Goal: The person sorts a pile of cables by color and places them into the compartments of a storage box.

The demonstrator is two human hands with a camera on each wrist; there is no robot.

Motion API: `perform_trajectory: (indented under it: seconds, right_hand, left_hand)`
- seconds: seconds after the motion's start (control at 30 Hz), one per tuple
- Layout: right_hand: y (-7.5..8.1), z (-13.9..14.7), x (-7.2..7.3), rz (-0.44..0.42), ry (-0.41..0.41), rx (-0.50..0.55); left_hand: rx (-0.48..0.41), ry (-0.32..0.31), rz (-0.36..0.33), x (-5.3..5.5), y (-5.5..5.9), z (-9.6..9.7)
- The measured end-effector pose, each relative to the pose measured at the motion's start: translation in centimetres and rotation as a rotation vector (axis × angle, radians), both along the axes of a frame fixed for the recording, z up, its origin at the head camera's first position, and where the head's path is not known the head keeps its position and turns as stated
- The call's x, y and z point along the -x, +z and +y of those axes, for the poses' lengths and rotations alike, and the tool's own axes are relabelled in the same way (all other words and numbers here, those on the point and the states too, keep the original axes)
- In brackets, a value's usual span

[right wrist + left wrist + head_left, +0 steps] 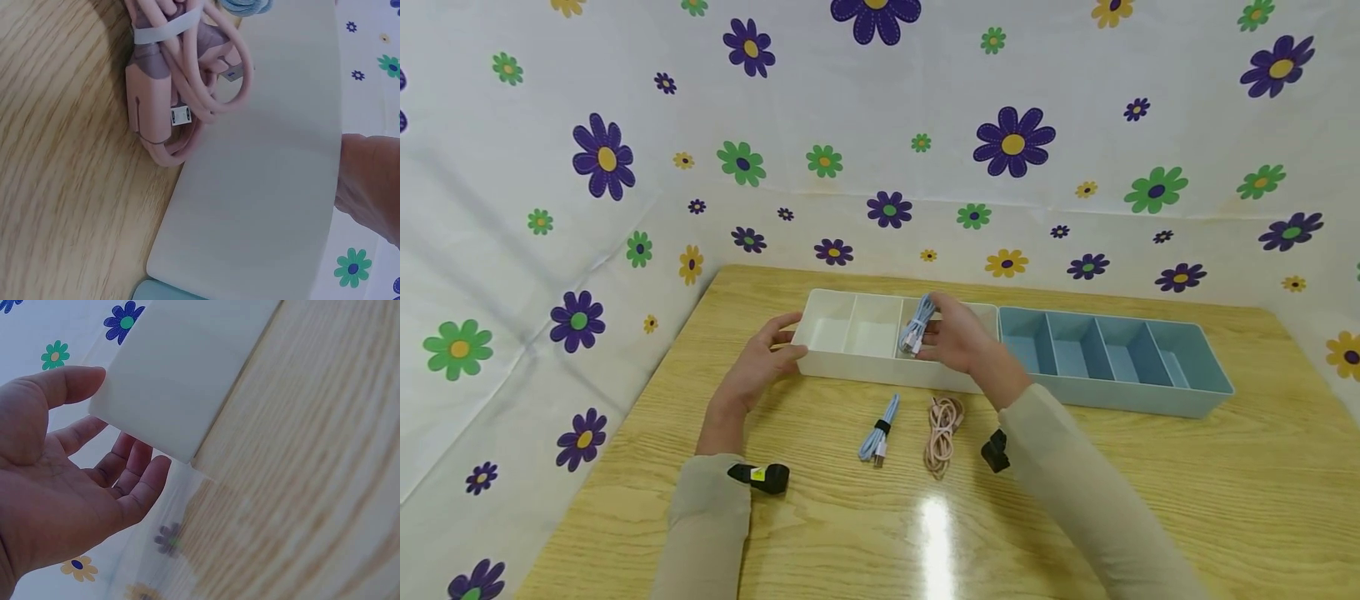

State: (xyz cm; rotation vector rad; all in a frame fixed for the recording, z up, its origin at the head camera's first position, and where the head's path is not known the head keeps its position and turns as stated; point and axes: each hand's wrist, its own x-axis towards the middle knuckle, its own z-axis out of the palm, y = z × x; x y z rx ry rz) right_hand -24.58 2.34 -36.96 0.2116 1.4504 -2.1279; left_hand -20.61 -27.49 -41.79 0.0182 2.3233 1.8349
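My right hand (pixel 961 333) grips a bundled light blue cable (pixel 916 327) over the third compartment from the left of a white divided box (pixel 850 365). The cable's plug end hangs downward. At the box's left end, my left hand (pixel 762 360) rests with thumb and fingertips about the corner, its fingers loosely bent in the left wrist view. In front of the box lie a second blue cable (pixel 880 429) with a black strap and a pink cable (pixel 942 435) with a pale tie. The right wrist view shows only part of the right hand, beyond the box wall.
A blue divided box (pixel 1138 396) adjoins the white one on its right. Both stand on a wooden table (pixel 850 533). Behind and to the left hangs a white cloth (pixel 685 217) printed with flowers. Black wrist cameras sit on both sleeves.
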Motion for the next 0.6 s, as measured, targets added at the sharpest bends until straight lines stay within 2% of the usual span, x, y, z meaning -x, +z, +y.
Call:
perform_trajectory:
  seconds: [0.17, 0.4, 0.6]
  right_hand:
    - [-0.4, -0.6, 0.4, -0.018, 0.001, -0.035]
    - [-0.5, -0.7, 1.1, -0.041, 0.066, -0.069]
    - [-0.6, -1.1, 1.7, -0.079, 0.07, -0.092]
  left_hand:
    - [0.007, 0.005, 0.0, -0.1, 0.1, 0.0]
    - [0.007, 0.001, 0.002, -0.2, 0.2, 0.1]
    - [0.011, 0.001, 0.002, -0.1, 0.2, 0.0]
